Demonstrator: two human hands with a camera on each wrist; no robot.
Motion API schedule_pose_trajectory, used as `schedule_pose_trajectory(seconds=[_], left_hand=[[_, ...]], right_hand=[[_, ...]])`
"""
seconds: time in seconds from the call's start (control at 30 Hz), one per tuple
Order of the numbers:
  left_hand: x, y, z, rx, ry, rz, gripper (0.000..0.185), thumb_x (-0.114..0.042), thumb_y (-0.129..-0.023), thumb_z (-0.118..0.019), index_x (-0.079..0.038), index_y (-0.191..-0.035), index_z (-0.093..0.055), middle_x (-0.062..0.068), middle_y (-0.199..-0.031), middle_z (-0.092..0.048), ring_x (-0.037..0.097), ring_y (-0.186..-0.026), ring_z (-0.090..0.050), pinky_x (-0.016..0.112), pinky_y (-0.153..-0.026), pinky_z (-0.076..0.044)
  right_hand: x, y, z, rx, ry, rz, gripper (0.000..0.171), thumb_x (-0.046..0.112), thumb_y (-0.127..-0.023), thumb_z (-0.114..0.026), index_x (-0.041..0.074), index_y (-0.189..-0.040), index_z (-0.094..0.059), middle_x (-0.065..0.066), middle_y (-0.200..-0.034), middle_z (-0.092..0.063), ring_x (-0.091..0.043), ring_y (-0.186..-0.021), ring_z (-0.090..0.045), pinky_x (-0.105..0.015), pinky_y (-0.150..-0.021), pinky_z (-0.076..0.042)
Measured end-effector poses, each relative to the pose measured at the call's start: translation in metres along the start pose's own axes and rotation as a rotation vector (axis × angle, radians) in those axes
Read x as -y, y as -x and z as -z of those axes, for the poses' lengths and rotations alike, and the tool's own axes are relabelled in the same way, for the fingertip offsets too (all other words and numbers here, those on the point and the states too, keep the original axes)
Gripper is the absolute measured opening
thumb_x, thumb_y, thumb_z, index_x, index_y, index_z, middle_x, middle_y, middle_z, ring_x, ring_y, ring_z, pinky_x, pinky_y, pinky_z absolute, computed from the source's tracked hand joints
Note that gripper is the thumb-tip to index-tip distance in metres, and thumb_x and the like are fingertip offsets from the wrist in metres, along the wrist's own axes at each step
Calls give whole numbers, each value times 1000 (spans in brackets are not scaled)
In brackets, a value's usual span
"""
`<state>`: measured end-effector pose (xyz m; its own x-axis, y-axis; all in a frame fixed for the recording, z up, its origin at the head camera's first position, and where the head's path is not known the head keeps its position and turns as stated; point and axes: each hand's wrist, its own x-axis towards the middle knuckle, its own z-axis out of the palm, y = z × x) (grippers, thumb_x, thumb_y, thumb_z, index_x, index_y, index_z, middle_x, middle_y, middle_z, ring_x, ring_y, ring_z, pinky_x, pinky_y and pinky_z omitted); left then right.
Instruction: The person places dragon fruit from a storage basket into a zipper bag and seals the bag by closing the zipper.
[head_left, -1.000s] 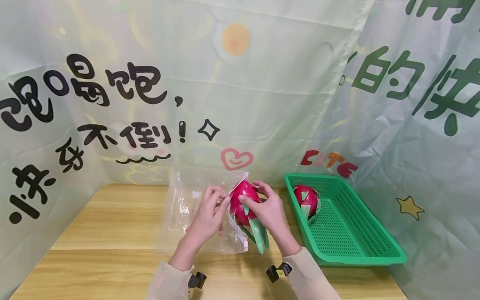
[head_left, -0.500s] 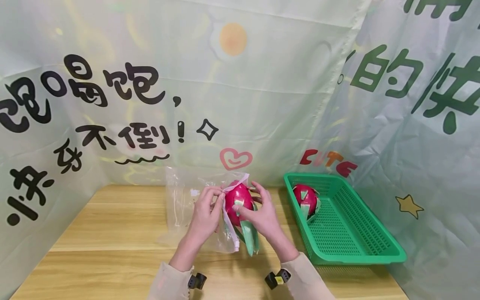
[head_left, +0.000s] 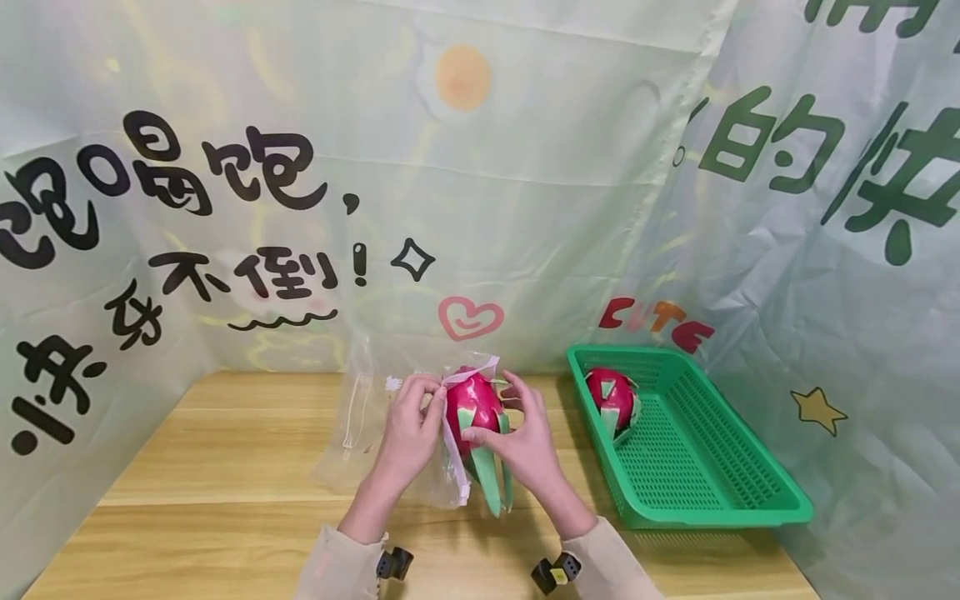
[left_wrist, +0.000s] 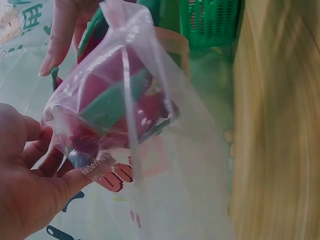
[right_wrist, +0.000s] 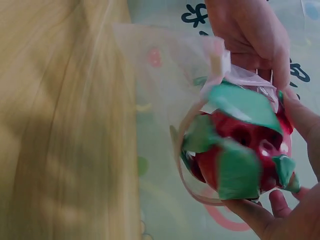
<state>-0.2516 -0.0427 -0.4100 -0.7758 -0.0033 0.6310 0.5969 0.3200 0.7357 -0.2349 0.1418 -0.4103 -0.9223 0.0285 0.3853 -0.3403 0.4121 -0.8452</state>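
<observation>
sleeves: pale beige | left wrist device — black, blocky | right wrist device — black, blocky, yellow patch

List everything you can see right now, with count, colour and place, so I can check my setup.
dragon fruit: 2, red with green scales, one held at the bag's mouth, one in the basket's far left corner
plastic bag: 1, clear with a pale mouth strip, at the held fruit
basket: 1, green, right side of the table
table: 1, light wood, under the work
printed backdrop: panel count unclear, pale green, behind and beside the table
wrist devices: 2, black, one per wrist
sleeves: 2, beige, on the forearms
left hand: 1, bare, fingers pinching the bag's edge
right hand: 1, bare, fingers round the fruit
</observation>
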Motion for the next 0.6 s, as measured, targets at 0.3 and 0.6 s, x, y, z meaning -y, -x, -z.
schedule_pose_trajectory(seconds=[0.3, 0.6], left_hand=[[0, 0, 2, -61, -35, 21, 6, -5, -103, -60, 0, -102, -64, 14, -110, -65, 30, -106, -64, 38, -77, -60], [-3, -2, 4, -127, 7, 62, 8, -4, -104, -59, 3, -104, -64, 16, -112, -66, 33, -111, -64, 50, -87, -59]], right_hand=[[-4, 0, -5, -12, -238, -55, 88, 15, -76, -95, 6, -150, -49, -15, -142, -63, -37, -133, -58, -55, -102, -52], [-9, 4, -8, 31, -260, 16, 66, 10, -86, -87, 7, -145, -60, -10, -152, -55, -33, -143, -48, -46, -103, -50]])
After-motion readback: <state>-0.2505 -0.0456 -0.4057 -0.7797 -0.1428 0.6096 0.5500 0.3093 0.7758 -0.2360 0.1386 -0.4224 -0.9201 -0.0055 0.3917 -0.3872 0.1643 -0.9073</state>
